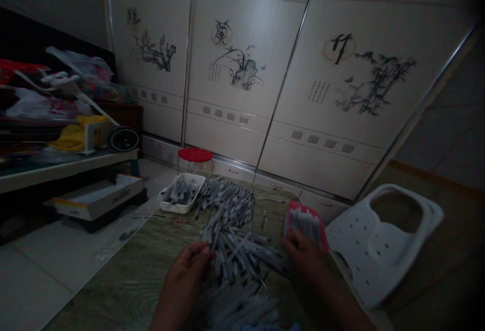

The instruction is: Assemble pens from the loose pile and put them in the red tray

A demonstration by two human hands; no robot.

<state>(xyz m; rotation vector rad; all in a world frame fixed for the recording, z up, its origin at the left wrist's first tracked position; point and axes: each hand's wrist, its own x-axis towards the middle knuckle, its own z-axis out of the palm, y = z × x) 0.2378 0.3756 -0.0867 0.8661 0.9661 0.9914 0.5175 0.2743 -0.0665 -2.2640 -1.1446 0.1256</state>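
Observation:
Many thin grey-white pen-like sticks (231,204) lie in a long loose pile down the middle of the table. My left hand (191,265) is at the pile's left side, thumb and fingertips pressed together; whatever is between them is too small and dark to name. On the right, my right hand (303,252) has its fingers curled in at the near edge of a red tray (323,235) filled with upright-lying sticks (305,222); what those fingers hold is hidden. A white tray (177,208) with more sticks stands at the table's far left.
The wooden-patterned table (125,275) has small red bits near the white tray. A white plastic chair (382,245) stands close on the right, a red stool (195,154) behind. At left are a cluttered bench (76,167) and an open box (98,199).

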